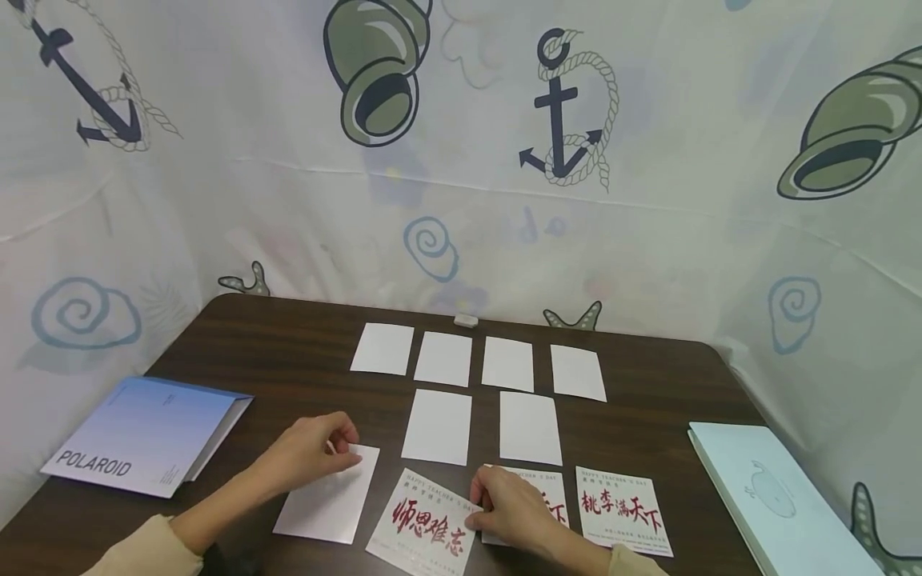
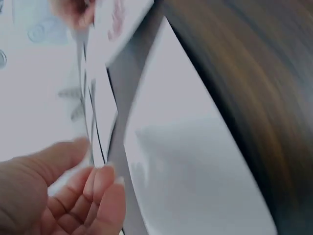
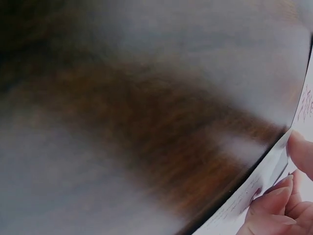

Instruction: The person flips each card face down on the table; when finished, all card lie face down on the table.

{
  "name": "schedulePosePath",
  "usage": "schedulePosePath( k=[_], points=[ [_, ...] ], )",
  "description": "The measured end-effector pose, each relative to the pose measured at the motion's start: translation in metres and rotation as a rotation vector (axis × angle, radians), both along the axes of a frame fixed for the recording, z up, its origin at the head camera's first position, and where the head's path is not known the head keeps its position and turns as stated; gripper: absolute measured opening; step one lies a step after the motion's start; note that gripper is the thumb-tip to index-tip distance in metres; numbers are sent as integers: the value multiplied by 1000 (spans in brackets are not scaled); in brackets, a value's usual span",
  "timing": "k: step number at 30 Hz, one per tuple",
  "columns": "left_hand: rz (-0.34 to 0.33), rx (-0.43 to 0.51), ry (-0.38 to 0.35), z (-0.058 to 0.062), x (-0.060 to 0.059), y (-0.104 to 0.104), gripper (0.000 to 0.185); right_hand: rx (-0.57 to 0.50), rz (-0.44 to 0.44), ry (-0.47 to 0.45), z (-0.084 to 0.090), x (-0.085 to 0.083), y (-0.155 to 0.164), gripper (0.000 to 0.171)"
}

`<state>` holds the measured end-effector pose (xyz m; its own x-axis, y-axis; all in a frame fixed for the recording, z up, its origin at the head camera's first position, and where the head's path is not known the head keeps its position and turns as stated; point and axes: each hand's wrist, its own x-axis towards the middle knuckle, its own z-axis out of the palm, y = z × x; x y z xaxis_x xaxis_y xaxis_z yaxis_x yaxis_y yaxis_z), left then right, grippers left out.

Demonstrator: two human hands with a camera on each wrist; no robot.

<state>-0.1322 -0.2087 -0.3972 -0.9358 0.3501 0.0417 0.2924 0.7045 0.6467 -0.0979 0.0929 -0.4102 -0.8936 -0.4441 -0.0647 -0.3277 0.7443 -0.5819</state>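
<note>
Dark wood-grain table (image 1: 648, 416), rounded far corners, hemmed on three sides by a printed fabric backdrop (image 1: 461, 200) with anchors and shells.

Left hand (image 1: 310, 456) is seen at the top edge of a blank white card (image 1: 327, 496); fingers are loosely curled there, thumb and fingertips (image 2: 105, 181) touching the card's border. A firm pinch cannot be told from the blurred wrist view. The card lies flat near the table's front edge, just left of the printed cards.

Right hand (image 1: 511, 508) is laid over the middle printed card (image 1: 536, 500), fingertips (image 3: 271, 205) curled onto the near corner of the tilted red-lettered card (image 1: 425, 528) beside it; that card's edge is gripped.

A third printed card (image 1: 623, 508) is set just right, apart from the hand.

Six blank cards (image 1: 475, 384), thin, matte, rectangular, are ranged in two rows further back, with narrow gaps between them.

Open table is left at the far left corner and along the right side, bounded by a blue Polaroid folder (image 1: 140, 436) overhanging the left edge and a pale flat box (image 1: 771, 496) at the right edge. A small white block (image 1: 465, 321) is noted at the far edge.
</note>
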Motion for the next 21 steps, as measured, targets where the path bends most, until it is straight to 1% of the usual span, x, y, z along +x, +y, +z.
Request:
schedulePosePath(
  k=[2, 3, 4, 6, 8, 10, 13, 16, 18, 20, 21],
  points=[
    [-81, 86, -41, -3, -1, 13, 22, -5, -2, 2, 0, 1, 0, 27],
    [-112, 130, -77, -4, 0, 19, 22, -6, -4, 2, 0, 1, 0, 27],
    [-138, 164, -110, -6, 0, 25, 21, -10, -6, -2, 0, 2, -1, 27],
    [-159, 201, -172, -10, 1, 36, 18, -14, -6, -5, -1, 2, -2, 27],
    [-161, 231, -218, -13, 3, 42, 14, -18, -3, -5, -2, 3, -3, 27],
    [-149, 252, -256, -15, 4, 46, 12, -22, -2, -4, -4, 3, -4, 27],
    [-132, 291, -309, -15, 4, 49, 11, -24, -23, 3, -5, 4, -4, 27],
    [-121, 317, -357, -13, 4, 49, 11, -46, -57, 18, -3, 4, -3, 28],
    [-120, 336, -384, -11, 3, 48, 11, -107, -69, 29, -1, 4, -4, 27],
    [-117, 358, -412, -8, 2, 46, 11, -205, -48, 23, 2, 5, -8, 25],
    [-114, 368, -424, -7, 2, 45, 12, -261, -34, 5, 4, 6, -11, 22]
  ],
)
